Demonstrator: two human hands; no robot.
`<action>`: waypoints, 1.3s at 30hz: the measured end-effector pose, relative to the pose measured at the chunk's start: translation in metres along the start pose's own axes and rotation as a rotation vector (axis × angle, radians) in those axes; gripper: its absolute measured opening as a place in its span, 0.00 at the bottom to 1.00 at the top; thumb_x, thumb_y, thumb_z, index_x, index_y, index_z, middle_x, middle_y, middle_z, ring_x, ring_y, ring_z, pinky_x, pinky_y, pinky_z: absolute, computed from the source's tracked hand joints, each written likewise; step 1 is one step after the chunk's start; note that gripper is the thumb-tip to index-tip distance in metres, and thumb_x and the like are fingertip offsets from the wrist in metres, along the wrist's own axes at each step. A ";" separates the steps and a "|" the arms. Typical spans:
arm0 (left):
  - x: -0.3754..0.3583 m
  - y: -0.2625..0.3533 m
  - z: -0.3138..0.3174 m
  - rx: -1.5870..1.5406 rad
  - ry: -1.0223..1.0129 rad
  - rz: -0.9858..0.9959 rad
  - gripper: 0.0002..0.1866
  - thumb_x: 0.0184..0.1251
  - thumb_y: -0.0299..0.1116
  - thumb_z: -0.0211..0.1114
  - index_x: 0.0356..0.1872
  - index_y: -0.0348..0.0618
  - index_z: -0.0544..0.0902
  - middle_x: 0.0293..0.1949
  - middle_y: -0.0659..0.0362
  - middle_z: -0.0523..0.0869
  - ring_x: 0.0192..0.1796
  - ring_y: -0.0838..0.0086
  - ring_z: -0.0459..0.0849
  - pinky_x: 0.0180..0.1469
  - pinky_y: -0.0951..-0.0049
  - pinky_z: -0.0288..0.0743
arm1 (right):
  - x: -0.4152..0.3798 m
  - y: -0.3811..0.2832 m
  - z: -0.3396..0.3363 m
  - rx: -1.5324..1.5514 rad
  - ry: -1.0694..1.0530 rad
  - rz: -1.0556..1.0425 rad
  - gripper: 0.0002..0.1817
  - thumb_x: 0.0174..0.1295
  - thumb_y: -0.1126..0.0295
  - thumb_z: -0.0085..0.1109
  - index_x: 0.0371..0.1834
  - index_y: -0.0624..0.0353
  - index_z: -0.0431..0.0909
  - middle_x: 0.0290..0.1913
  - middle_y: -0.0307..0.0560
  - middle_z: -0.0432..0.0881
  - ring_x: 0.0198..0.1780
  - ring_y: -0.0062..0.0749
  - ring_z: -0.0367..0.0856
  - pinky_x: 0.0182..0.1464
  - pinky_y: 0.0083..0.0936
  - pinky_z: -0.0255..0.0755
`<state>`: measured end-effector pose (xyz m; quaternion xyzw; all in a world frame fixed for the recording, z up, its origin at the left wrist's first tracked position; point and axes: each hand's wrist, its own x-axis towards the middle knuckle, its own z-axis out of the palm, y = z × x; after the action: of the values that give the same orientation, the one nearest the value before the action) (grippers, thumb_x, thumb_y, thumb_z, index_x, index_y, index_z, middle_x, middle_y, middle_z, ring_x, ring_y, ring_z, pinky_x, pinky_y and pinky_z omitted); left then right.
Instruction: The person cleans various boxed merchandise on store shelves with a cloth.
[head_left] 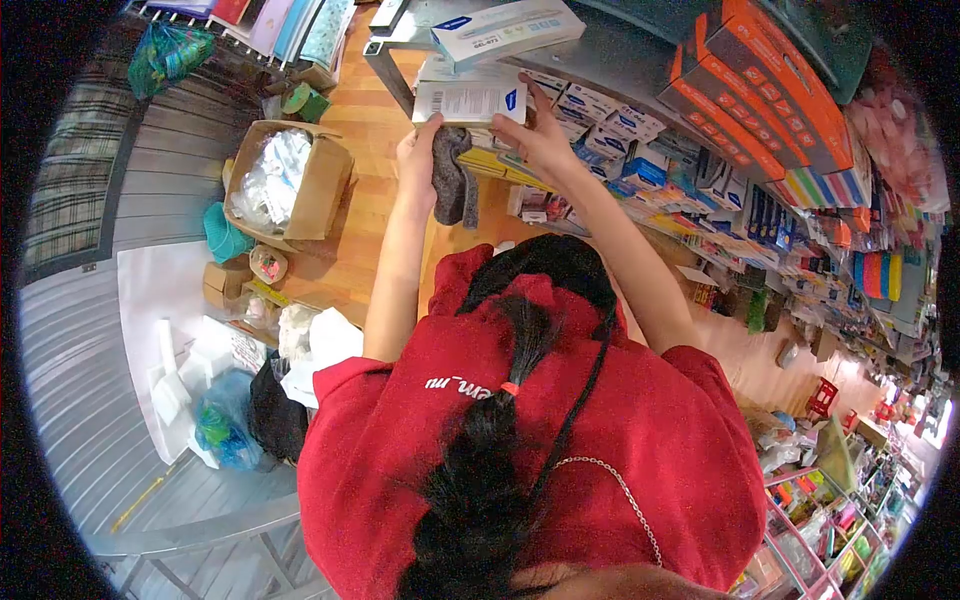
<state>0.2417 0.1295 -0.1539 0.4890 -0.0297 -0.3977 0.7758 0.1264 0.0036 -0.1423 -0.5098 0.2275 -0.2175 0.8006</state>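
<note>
Between my two hands is a small white box (pixel 468 101) with a dark blue logo and a block of fine print on its face. My left hand (pixel 417 160) grips the box at its lower left corner, thumb at the edge. The fingers of my right hand (pixel 535 128) close around its right end. A dark grey cloth (pixel 455 182) hangs below the box, right beside my left hand; I cannot tell whether that hand holds it too. Above the box, a larger white carton (pixel 508 30) with the same style of logo lies on a grey metal shelf (pixel 630 60).
Orange boxes (pixel 765 85) stand on the shelf at the upper right. Packed small boxes (pixel 610 125) fill the shelves beneath. To the left, an open cardboard box (pixel 325 190) holds clear plastic bags, on the wooden floor (pixel 365 230). Plastic bags (pixel 230 420) lie at lower left.
</note>
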 end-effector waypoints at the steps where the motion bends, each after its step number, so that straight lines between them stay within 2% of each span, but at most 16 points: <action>1: 0.002 -0.001 0.000 -0.018 0.006 0.014 0.10 0.60 0.30 0.58 0.39 0.35 0.77 0.34 0.58 0.82 0.34 0.75 0.80 0.36 0.78 0.73 | 0.000 0.000 0.003 0.028 0.016 0.030 0.35 0.57 0.75 0.55 0.65 0.51 0.47 0.53 0.48 0.66 0.51 0.31 0.71 0.51 0.27 0.72; 5: -0.004 0.002 -0.009 0.102 -0.070 0.179 0.10 0.57 0.25 0.58 0.40 0.34 0.76 0.35 0.58 0.81 0.35 0.76 0.80 0.37 0.78 0.72 | -0.002 -0.008 0.001 -0.069 -0.009 0.105 0.37 0.56 0.77 0.56 0.66 0.54 0.44 0.51 0.49 0.69 0.52 0.30 0.71 0.49 0.24 0.72; 7: -0.012 0.007 -0.013 0.266 -0.110 0.232 0.13 0.56 0.23 0.59 0.44 0.34 0.75 0.37 0.58 0.81 0.37 0.77 0.79 0.39 0.77 0.72 | -0.005 -0.008 -0.006 -0.282 -0.022 0.055 0.35 0.54 0.79 0.57 0.63 0.58 0.50 0.51 0.49 0.70 0.52 0.29 0.71 0.49 0.23 0.71; 8: -0.016 0.008 -0.013 0.237 -0.111 0.214 0.15 0.57 0.25 0.59 0.46 0.35 0.74 0.38 0.58 0.81 0.38 0.77 0.79 0.40 0.77 0.72 | -0.005 -0.008 -0.010 -0.388 -0.029 0.029 0.33 0.53 0.80 0.58 0.62 0.59 0.53 0.50 0.49 0.70 0.52 0.29 0.71 0.49 0.23 0.70; 10: -0.023 0.010 -0.012 0.177 -0.114 0.183 0.18 0.58 0.27 0.58 0.50 0.35 0.72 0.40 0.58 0.80 0.41 0.78 0.78 0.42 0.77 0.72 | -0.003 0.000 -0.020 -0.430 -0.123 -0.217 0.26 0.50 0.81 0.59 0.54 0.60 0.62 0.52 0.48 0.70 0.54 0.30 0.70 0.49 0.23 0.69; 11: -0.016 0.009 -0.030 0.238 -0.212 0.097 0.21 0.61 0.34 0.57 0.54 0.35 0.69 0.42 0.58 0.79 0.44 0.78 0.76 0.42 0.77 0.72 | -0.002 0.004 -0.025 -0.447 -0.168 -0.342 0.23 0.49 0.82 0.59 0.50 0.60 0.66 0.53 0.48 0.70 0.54 0.30 0.70 0.50 0.23 0.69; 14: -0.035 0.021 -0.015 -0.103 -0.257 -0.083 0.21 0.62 0.38 0.55 0.53 0.35 0.71 0.39 0.58 0.80 0.38 0.78 0.78 0.37 0.79 0.73 | -0.002 -0.004 -0.027 -0.660 -0.179 -0.529 0.15 0.45 0.84 0.59 0.37 0.60 0.72 0.53 0.47 0.70 0.55 0.32 0.70 0.52 0.23 0.67; 15: -0.029 0.020 -0.022 0.122 -0.190 -0.119 0.18 0.62 0.37 0.56 0.47 0.34 0.74 0.34 0.57 0.82 0.31 0.77 0.80 0.32 0.79 0.73 | -0.003 -0.007 -0.026 -0.700 -0.185 -0.534 0.15 0.45 0.85 0.59 0.36 0.60 0.73 0.54 0.47 0.70 0.55 0.33 0.70 0.52 0.23 0.67; 17: -0.016 0.008 -0.023 0.134 -0.113 -0.165 0.15 0.61 0.37 0.57 0.41 0.34 0.77 0.30 0.57 0.82 0.27 0.77 0.79 0.29 0.79 0.73 | -0.004 -0.011 -0.026 -0.781 -0.198 -0.542 0.15 0.44 0.85 0.59 0.35 0.59 0.74 0.54 0.47 0.69 0.55 0.34 0.70 0.53 0.22 0.67; 19: -0.016 0.006 -0.014 0.132 -0.035 -0.177 0.12 0.61 0.35 0.57 0.34 0.34 0.78 0.26 0.58 0.82 0.25 0.78 0.79 0.28 0.78 0.73 | -0.002 0.000 -0.029 -0.809 -0.181 -0.535 0.17 0.44 0.85 0.59 0.39 0.59 0.74 0.55 0.46 0.69 0.55 0.33 0.70 0.52 0.22 0.67; 23: -0.002 0.000 -0.013 0.091 0.055 -0.049 0.11 0.60 0.34 0.57 0.32 0.34 0.78 0.25 0.58 0.81 0.25 0.77 0.79 0.28 0.78 0.73 | -0.008 -0.001 -0.030 -0.840 -0.046 -0.462 0.21 0.48 0.83 0.57 0.48 0.59 0.71 0.57 0.45 0.68 0.51 0.30 0.73 0.51 0.22 0.68; 26: 0.006 0.007 -0.002 0.100 0.155 0.038 0.11 0.59 0.34 0.57 0.31 0.33 0.77 0.26 0.58 0.81 0.26 0.76 0.79 0.29 0.78 0.72 | -0.028 -0.010 -0.027 -0.606 0.120 -0.343 0.20 0.53 0.81 0.54 0.51 0.60 0.68 0.53 0.43 0.70 0.46 0.27 0.76 0.48 0.20 0.69; 29: 0.022 0.002 0.008 0.087 0.212 0.148 0.14 0.58 0.36 0.60 0.32 0.31 0.77 0.28 0.58 0.80 0.27 0.77 0.77 0.29 0.76 0.71 | -0.043 -0.015 -0.035 -0.595 0.116 -0.236 0.16 0.57 0.78 0.53 0.50 0.62 0.68 0.49 0.43 0.73 0.42 0.24 0.76 0.45 0.18 0.69; 33: 0.054 -0.014 0.009 0.038 0.302 0.200 0.15 0.58 0.36 0.61 0.34 0.29 0.77 0.29 0.58 0.80 0.27 0.78 0.76 0.29 0.76 0.69 | -0.054 -0.007 -0.047 -0.528 0.151 -0.244 0.13 0.58 0.76 0.52 0.47 0.63 0.69 0.43 0.43 0.75 0.40 0.22 0.76 0.42 0.17 0.68; 36: 0.073 -0.019 0.004 0.018 0.212 0.243 0.16 0.58 0.36 0.62 0.34 0.29 0.77 0.29 0.58 0.80 0.28 0.78 0.76 0.30 0.76 0.69 | -0.062 -0.006 -0.052 -0.426 0.188 -0.243 0.11 0.58 0.75 0.52 0.44 0.63 0.71 0.40 0.43 0.77 0.38 0.24 0.77 0.42 0.19 0.70; 39: 0.083 -0.021 0.002 0.164 0.212 0.271 0.17 0.58 0.38 0.62 0.34 0.28 0.77 0.29 0.59 0.80 0.30 0.78 0.75 0.31 0.76 0.68 | -0.067 -0.006 -0.054 -0.388 0.223 -0.270 0.10 0.59 0.75 0.51 0.43 0.64 0.71 0.40 0.42 0.77 0.38 0.23 0.76 0.42 0.19 0.70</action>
<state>0.2849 0.0699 -0.1977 0.5811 -0.0457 -0.2319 0.7787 0.0402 0.0010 -0.1476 -0.6526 0.2817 -0.3297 0.6214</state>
